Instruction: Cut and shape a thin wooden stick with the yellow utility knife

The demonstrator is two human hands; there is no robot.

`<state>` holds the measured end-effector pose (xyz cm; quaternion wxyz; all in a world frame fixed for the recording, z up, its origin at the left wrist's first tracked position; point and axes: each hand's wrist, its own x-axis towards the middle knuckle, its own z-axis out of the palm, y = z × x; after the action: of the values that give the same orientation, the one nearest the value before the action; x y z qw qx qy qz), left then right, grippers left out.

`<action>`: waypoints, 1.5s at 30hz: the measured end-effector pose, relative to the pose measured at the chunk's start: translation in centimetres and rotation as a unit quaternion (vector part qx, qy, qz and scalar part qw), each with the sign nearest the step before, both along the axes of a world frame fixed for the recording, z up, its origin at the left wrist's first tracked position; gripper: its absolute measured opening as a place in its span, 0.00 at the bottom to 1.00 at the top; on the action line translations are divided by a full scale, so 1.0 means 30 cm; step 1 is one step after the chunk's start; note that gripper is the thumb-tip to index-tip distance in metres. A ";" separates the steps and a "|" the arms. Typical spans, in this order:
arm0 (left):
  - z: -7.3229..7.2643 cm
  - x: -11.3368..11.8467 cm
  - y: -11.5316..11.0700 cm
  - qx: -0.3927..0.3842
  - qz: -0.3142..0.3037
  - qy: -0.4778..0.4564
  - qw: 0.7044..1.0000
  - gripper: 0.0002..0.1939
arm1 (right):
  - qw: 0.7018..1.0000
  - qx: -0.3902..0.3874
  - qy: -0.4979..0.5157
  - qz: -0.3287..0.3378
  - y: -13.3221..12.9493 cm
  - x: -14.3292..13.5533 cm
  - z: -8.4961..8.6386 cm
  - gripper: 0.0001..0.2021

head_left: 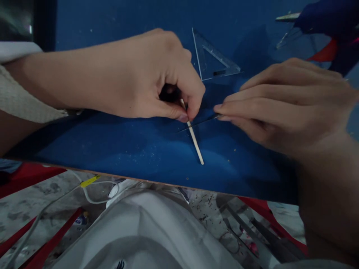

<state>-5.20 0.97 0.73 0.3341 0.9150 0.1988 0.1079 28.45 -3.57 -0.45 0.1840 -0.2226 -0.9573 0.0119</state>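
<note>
Between the thumb and forefinger of my left hand is a pale thin wooden stick, its free end slanting toward the table's near edge. My right hand pinches a thin dark blade by its right end. The blade lies across the stick just below my left fingertips and appears to touch it. Its far tip is too thin and blurred to follow clearly. Beyond my left hand, a clear set square lies flat on the blue tabletop.
At the upper right stands a dark blue glue gun with a metal nozzle and wire stand. Pale crumbs dot the tabletop near its front edge. Below, a white cable with a yellow tag hangs beside red table legs.
</note>
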 end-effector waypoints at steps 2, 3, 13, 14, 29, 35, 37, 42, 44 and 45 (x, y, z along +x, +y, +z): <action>0.002 0.000 0.001 0.002 -0.005 0.002 1.000 0.31 | 1.000 0.011 0.017 0.000 -0.002 -0.002 -0.001 0.10; 0.004 0.000 0.001 0.003 -0.004 0.003 1.000 0.31 | 1.000 0.014 0.020 0.007 -0.003 -0.004 0.000 0.08; 0.016 0.005 -0.004 -0.026 0.014 0.021 0.999 0.32 | 0.999 0.023 0.042 0.021 -0.001 -0.005 0.001 0.05; 0.014 0.003 -0.004 -0.023 0.015 0.018 0.999 0.32 | 0.999 0.018 0.040 0.025 0.000 -0.006 0.000 0.04; 0.004 0.007 0.001 -0.014 0.006 0.001 1.000 0.28 | 1.000 -0.016 0.017 -0.010 -0.010 0.002 0.011 0.05; 0.011 -0.004 -0.005 -0.024 0.005 -0.003 1.000 0.27 | 1.000 -0.011 -0.008 -0.012 -0.024 0.013 0.022 0.05; 0.009 -0.005 -0.002 -0.019 0.008 -0.004 1.000 0.26 | 1.000 -0.005 0.000 -0.003 -0.030 0.007 0.021 0.05; 0.007 0.003 0.001 -0.021 0.006 -0.006 1.000 0.24 | 0.999 -0.020 -0.017 -0.023 -0.030 -0.001 0.017 0.04; 0.009 0.007 -0.001 -0.020 -0.002 -0.006 1.000 0.25 | 1.000 0.002 -0.009 -0.008 -0.024 -0.007 0.018 0.04; 0.010 0.009 -0.001 -0.019 -0.001 -0.004 1.000 0.26 | 1.000 0.018 -0.005 0.011 -0.021 -0.010 0.020 0.04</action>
<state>-4.93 0.93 1.04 0.3523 0.9082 0.1987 0.1073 28.15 -4.20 0.15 0.1830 -0.2086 -0.9607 -0.0046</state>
